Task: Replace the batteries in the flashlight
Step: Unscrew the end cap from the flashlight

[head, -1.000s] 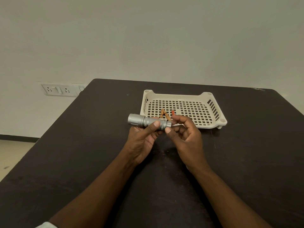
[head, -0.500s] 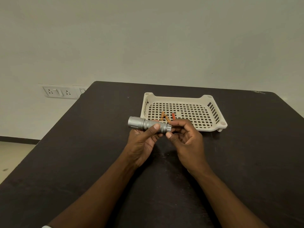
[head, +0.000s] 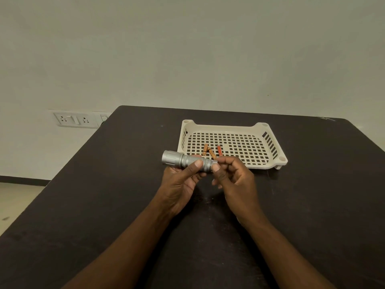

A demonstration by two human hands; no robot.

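Note:
A silver flashlight [head: 179,159] lies level above the dark table, head pointing left. My left hand [head: 183,182] grips its knurled body, thumb on top. My right hand [head: 233,176] pinches the flashlight's tail end between thumb and forefinger; the cap itself is mostly hidden by the fingers. Just behind the hands, three small batteries lie in a cream perforated tray [head: 270,142]: two orange batteries [head: 205,149] touching in a V and one red battery [head: 219,150] beside them.
The dark table [head: 125,195] runs back to a pale wall. A white socket and switch panel [head: 75,119] is mounted on the wall left of the table. The table's left edge drops to a light floor.
The view has tilted slightly, so everything sits a little lower in the frame. My right thumb and fingers have shifted around the flashlight's tail end. The batteries have stayed in place.

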